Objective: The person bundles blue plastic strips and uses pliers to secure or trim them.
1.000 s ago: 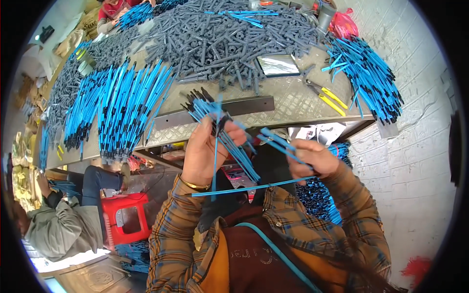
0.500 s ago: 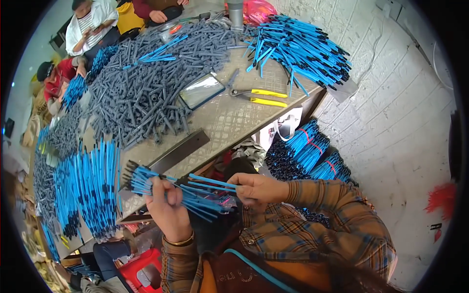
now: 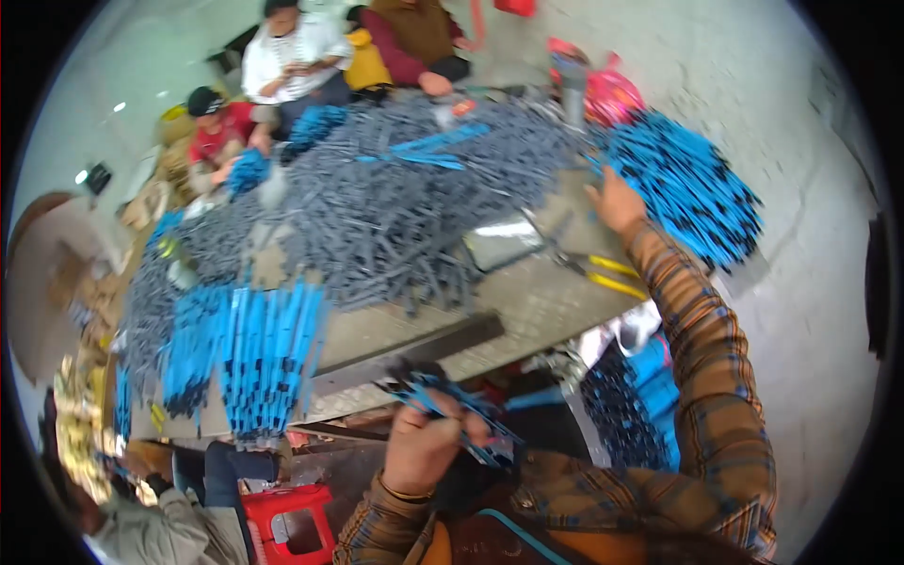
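Observation:
My left hand [image 3: 428, 443] is closed around a bundle of thin blue strips with black ends [image 3: 476, 424], held low in front of my body just off the table edge. My right arm reaches far across the table. At the left edge of a large heap of blue strips [image 3: 683, 188], my right hand [image 3: 619, 202] has its fingers stretched out and its thumb apart, with nothing visible in it. Motion blurs the fingertips, and I cannot tell whether they touch the strips.
Grey plastic pieces [image 3: 386, 217] cover much of the table [image 3: 556, 306]. A phone [image 3: 506, 243], yellow-handled pliers [image 3: 607, 273] and a metal bar [image 3: 414, 353] lie nearer me. Blue strips [image 3: 268, 348] stand in rows at left. A red stool [image 3: 292, 527] and several people are around.
My right hand has left the bundle and reached out to the heap at the far right. The left hand keeps its bundle, lower and nearer my body. The view has shifted.

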Motion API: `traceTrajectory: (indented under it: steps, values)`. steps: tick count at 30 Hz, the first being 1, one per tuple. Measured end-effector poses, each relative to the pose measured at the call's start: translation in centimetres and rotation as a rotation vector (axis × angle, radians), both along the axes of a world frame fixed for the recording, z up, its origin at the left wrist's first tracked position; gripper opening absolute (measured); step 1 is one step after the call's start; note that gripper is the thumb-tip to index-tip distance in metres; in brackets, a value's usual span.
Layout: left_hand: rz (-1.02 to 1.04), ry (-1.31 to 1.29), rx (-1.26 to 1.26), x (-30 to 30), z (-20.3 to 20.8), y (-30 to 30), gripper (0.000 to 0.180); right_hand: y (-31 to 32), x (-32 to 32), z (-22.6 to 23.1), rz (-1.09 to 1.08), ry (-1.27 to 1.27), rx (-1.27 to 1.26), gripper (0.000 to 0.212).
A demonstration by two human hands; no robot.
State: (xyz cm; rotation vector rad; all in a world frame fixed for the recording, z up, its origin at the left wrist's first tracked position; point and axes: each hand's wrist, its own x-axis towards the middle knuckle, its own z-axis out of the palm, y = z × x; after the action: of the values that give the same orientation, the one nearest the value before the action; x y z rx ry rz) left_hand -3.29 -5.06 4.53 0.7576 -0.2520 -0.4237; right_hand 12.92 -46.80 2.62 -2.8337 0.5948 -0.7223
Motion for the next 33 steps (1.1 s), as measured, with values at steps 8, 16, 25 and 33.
traceTrajectory:
  steps: [8, 16, 25, 33]
  values:
    - [-0.164, 0.021, 0.101, -1.2, 0.7, 4.1, 0.014, -3.4, 2.8, -1.3, -0.124, 0.285, 0.060, 0.041]
    - [-0.116, -0.111, 0.156, -1.0, 0.1, 3.8, 0.019, -0.6, -1.8, 2.0, 0.037, 0.077, 0.000, 0.030]
    - [0.072, -0.043, 0.112, -2.2, 2.6, 2.8, 0.024, 7.6, -9.8, 3.8, 0.575, -0.186, 0.137, 0.039]
    - [0.298, -0.075, 0.046, -0.9, 3.4, 2.5, 0.018, 20.4, -19.0, 4.0, 1.098, 0.405, -0.081, 0.042]
